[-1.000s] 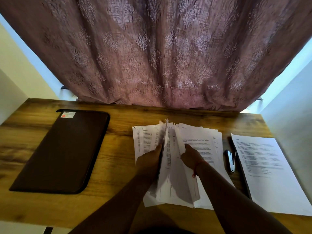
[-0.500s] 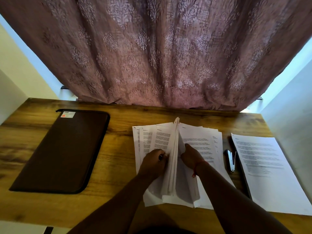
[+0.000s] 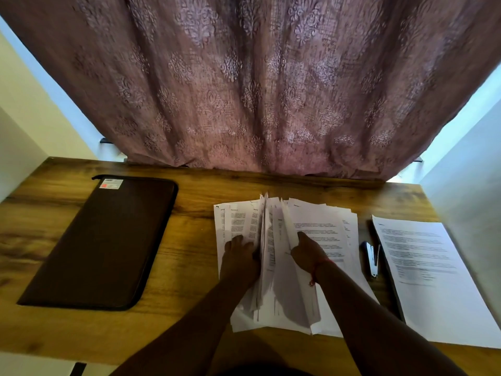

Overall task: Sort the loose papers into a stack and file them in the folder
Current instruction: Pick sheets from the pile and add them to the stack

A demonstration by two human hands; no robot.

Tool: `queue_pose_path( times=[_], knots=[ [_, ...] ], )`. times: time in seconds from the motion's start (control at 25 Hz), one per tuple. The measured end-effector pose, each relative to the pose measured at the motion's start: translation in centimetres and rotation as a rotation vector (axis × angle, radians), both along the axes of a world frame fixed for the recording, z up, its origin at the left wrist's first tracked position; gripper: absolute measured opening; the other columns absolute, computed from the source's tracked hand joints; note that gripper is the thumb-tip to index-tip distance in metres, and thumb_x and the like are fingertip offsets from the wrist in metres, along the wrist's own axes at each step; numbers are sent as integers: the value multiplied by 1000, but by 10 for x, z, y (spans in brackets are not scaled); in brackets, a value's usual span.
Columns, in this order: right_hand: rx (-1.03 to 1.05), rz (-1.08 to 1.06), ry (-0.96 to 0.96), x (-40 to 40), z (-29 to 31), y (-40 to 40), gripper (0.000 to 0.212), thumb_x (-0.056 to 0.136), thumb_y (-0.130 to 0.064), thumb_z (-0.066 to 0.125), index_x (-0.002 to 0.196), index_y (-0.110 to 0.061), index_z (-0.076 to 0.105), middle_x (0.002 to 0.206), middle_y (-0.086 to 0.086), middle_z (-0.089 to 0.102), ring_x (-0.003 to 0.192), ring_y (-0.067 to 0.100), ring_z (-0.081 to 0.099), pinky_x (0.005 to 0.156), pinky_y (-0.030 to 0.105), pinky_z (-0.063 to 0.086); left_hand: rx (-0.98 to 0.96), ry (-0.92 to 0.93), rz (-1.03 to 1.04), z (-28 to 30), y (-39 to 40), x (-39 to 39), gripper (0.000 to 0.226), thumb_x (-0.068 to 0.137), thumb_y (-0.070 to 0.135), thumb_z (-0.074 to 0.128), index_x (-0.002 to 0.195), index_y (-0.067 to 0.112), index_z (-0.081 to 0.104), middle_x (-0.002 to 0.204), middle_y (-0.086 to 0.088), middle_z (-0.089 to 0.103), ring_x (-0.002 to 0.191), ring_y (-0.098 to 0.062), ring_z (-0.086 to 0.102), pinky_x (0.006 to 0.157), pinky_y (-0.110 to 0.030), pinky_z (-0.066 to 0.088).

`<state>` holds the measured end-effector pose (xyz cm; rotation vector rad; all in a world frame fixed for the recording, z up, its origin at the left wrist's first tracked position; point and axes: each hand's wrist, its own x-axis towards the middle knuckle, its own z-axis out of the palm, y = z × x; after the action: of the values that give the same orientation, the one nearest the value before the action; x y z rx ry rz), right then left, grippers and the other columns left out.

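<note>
Since a moment ago, the left hand (image 3: 240, 257) has laid more sheets flat and presses them with straight fingers, while the right hand (image 3: 306, 251) pinches the next raised sheet of the papers (image 3: 273, 256). Their long side runs away from the person — the closed folder (image 3: 108, 240) lies well off past the left hand, with a stapler (image 3: 371, 257) and another sheet (image 3: 431, 278) beyond the right.

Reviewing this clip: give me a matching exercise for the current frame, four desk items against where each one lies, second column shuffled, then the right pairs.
1. folder
2. stapler
3. loose papers
4. separate sheet

A. desk's right edge
B. middle, under both hands
C. left, closed and flat
D. between the pile and the right-hand sheet

Pairs: 1-C, 2-D, 3-B, 4-A
</note>
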<state>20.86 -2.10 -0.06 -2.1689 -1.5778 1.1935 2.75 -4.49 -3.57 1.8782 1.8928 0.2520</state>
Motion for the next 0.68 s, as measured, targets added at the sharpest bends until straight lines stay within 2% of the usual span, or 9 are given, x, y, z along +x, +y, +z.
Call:
queue_pose_path(
  times=[0.04,0.24,0.48,0.68],
  knots=[
    [1,-3,0,-1,0,0,35,93,-16,57,127,-18,47,109,5,55,106,30,56,95,50,51,1,60,-25,-1,-1,1,38,97,38,54,132,25,54,143,-3,44,136,-30,35,113,-46,33],
    [0,-2,8,0,1,-1,35,92,-18,60,125,-20,48,112,6,58,109,32,57,94,51,52,-24,29,24,1,-2,4,44,97,37,55,139,26,48,155,-5,31,143,-32,26,115,-48,30],
    [5,5,2,1,1,1,35,92,-17,60,126,-19,48,112,7,57,107,31,57,92,49,51,40,187,-61,11,-2,5,37,97,41,54,130,26,56,160,-7,22,147,-34,17,117,-54,26],
    [9,12,-4,2,-2,2,34,94,-16,58,125,-18,48,110,6,56,97,24,54,90,47,51,18,211,-73,12,-3,6,39,96,43,54,132,27,55,162,-8,19,148,-36,14,117,-56,23]
  ],
)
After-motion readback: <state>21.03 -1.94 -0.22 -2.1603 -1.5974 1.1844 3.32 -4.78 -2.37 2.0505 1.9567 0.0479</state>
